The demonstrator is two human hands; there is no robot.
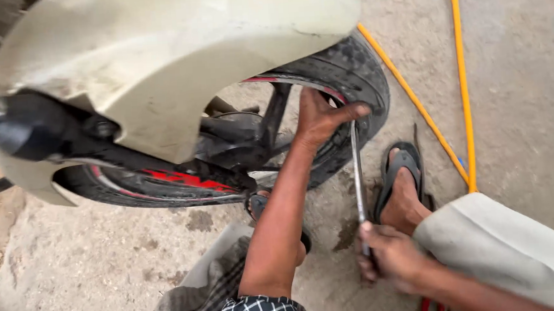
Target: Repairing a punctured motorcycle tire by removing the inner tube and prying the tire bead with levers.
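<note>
A motorcycle front wheel with a black tyre [362,73] and a red-striped rim stands under a cream mudguard [168,47]. My left hand [322,115] grips the tyre and rim at the wheel's right side, thumb pressed on the tyre wall. My right hand [389,257] is shut on the lower end of a long metal tyre lever [357,170]. The lever's upper tip sits between tyre and rim, just beside my left thumb. The wheel's top and left part are hidden by the mudguard.
An orange hose [462,86] runs in two lines over the concrete ground at right. My feet wear black sandals [401,167], one right of the lever, one partly hidden under my left forearm. The fork leg [38,125] crosses at left.
</note>
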